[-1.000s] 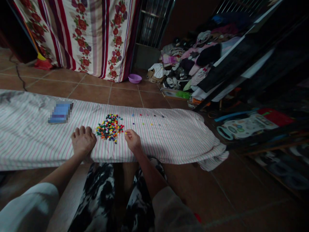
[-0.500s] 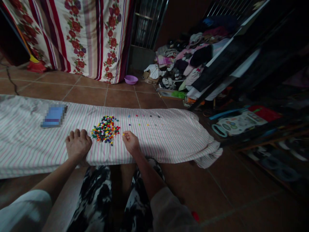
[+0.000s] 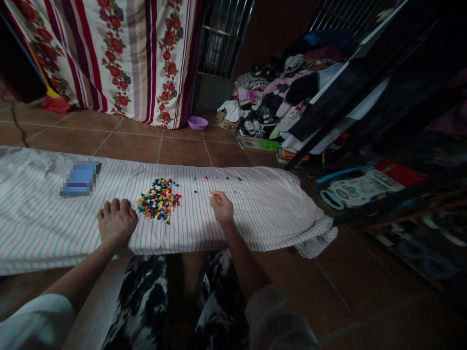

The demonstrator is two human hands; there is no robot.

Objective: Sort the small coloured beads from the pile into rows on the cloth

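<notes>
A heap of small multicoloured beads point(image 3: 159, 199) lies on the striped cloth point(image 3: 168, 241). To its left, my left hand point(image 3: 116, 222) rests on the cloth, fingers apart and slightly bent, holding nothing visible. My right hand point(image 3: 223, 209) is right of the heap, thumb and fingertips pinched around a tiny yellow bead point(image 3: 211, 193). Single beads lie spaced out in two rows around and behind that hand. The back row includes a blue bead point(image 3: 194, 178), a red bead point(image 3: 206, 177) and a black bead point(image 3: 227, 178). In the front row is a dark blue bead point(image 3: 195, 191); my fingers partly cover others.
A blurred blue flat object point(image 3: 80, 178) lies at the cloth's left. Beyond, a purple basin point(image 3: 197, 123) stands on the tiled floor near a flowered curtain point(image 3: 138, 63). Piled clothes point(image 3: 277, 92) fill the back right. A shelf with shoes point(image 3: 412, 238) is at right.
My right hand has moved right and slightly away from me, from beside the heap to the front row of beads, still pinching the yellow bead. My left hand has stayed in place.
</notes>
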